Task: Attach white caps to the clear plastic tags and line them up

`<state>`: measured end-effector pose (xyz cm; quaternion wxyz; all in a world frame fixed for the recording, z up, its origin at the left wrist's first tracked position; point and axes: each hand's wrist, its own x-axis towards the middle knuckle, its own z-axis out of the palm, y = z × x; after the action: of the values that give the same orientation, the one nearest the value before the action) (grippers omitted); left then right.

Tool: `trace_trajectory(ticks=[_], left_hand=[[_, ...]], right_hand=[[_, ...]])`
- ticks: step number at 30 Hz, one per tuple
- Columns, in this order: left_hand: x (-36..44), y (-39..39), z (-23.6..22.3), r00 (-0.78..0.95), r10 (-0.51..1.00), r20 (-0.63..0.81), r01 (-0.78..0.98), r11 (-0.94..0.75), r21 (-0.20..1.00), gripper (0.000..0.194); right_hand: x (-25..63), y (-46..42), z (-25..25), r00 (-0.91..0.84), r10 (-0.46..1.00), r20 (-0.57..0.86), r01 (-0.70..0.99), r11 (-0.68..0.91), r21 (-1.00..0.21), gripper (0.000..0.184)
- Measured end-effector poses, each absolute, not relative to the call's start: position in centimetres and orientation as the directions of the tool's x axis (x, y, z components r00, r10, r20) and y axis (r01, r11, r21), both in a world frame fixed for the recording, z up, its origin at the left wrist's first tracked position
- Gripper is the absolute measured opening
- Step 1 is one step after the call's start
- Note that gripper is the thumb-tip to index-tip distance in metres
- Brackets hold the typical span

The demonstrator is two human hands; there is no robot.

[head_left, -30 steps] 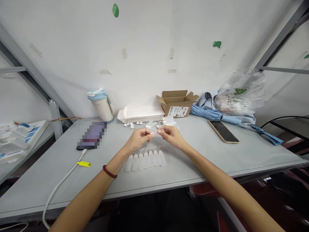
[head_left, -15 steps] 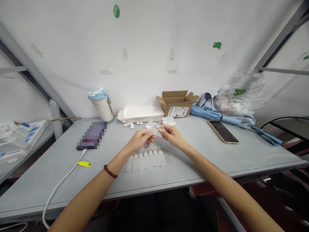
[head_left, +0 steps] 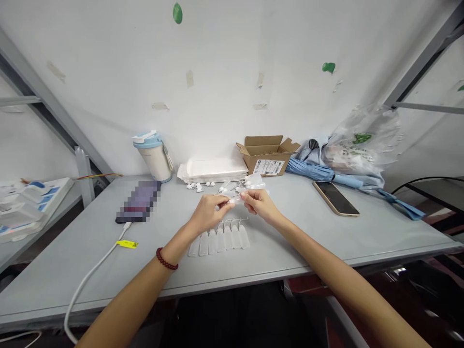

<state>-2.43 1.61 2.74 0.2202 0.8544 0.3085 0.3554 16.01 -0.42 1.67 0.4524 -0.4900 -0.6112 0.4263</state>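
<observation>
My left hand (head_left: 212, 211) is closed in a pinch on one end of a small translucent plastic bottle (head_left: 237, 199). My right hand (head_left: 260, 205) pinches the other end, and the fingers hide much of it. Below the hands, several similar small plastic bottles (head_left: 219, 240) lie side by side in a row, their thin white tips pointing away from me. Beyond my hands lies a loose pile of translucent bottles (head_left: 255, 182). Several small white caps (head_left: 198, 187) are scattered to its left.
At the back stand a tumbler (head_left: 154, 157), a stack of white trays (head_left: 213, 170) and an open cardboard box (head_left: 270, 162). A cabled phone (head_left: 139, 202) lies left. Another phone (head_left: 336, 198), a blue umbrella (head_left: 311, 169) and a plastic bag (head_left: 358, 145) are right.
My hands have come closer together on the small bottle. The left fingers have turned and closed further around its end, and more of the piece shows between my fingertips.
</observation>
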Motion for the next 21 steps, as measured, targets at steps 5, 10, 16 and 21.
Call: trace_trajectory(ticks=[5, 10, 16, 21], left_hand=[[-2.4, 1.5, 2.8, 0.587, 0.623, 0.516, 0.397, -0.778, 0.487, 0.027], [-2.2, 1.7, 2.1, 0.586, 0.637, 0.501, 0.433, -0.769, 0.471, 0.024], [-2.2, 2.7, 1.5, 0.489, 0.773, 0.405, 0.483, -0.626, 0.612, 0.017], [-2.6, 4.1, 1.0, 0.307, 0.854, 0.420, 0.603, -0.516, 0.608, 0.019]], right_hand=[[16.0, -0.2, 1.3, -0.102, 0.992, 0.068, 0.092, 0.078, -0.993, 0.050], [16.1, -0.3, 1.6, -0.132, 0.991, -0.007, 0.079, 0.003, -0.997, 0.052], [16.4, 0.1, 1.2, 0.018, 0.979, 0.201, 0.461, 0.170, -0.871, 0.037], [16.8, 0.7, 0.4, 0.015, 0.901, 0.434, 0.774, 0.264, -0.575, 0.024]])
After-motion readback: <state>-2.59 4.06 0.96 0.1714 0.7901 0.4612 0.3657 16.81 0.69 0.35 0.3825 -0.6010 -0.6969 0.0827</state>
